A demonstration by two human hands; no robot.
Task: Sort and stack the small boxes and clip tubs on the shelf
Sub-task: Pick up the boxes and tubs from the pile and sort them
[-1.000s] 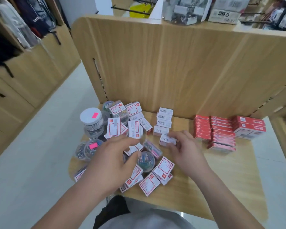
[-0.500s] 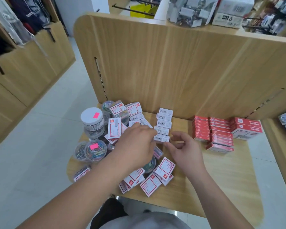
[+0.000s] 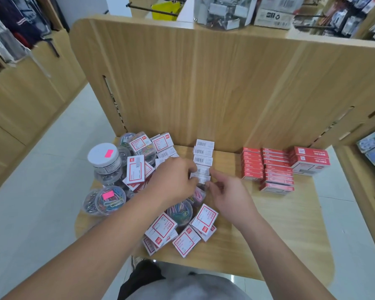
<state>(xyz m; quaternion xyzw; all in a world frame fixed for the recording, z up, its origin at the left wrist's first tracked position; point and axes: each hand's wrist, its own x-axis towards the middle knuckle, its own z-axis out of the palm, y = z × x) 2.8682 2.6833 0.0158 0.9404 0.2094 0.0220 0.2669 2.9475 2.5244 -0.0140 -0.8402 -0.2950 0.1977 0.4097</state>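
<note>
Pinching opposite ends, left hand [image 3: 173,180] and right hand [image 3: 231,192] are holding the nearest small white box [image 3: 202,179] in its row.

white boxes [image 3: 204,153]: barcode-up row, mid shelf [image 3: 279,224] | red-framed boxes [image 3: 183,226]: loose heap, front-left | clip tubs [image 3: 110,199]: clear, round, left edge | red boxes [image 3: 275,169]: stacked, right
</note>
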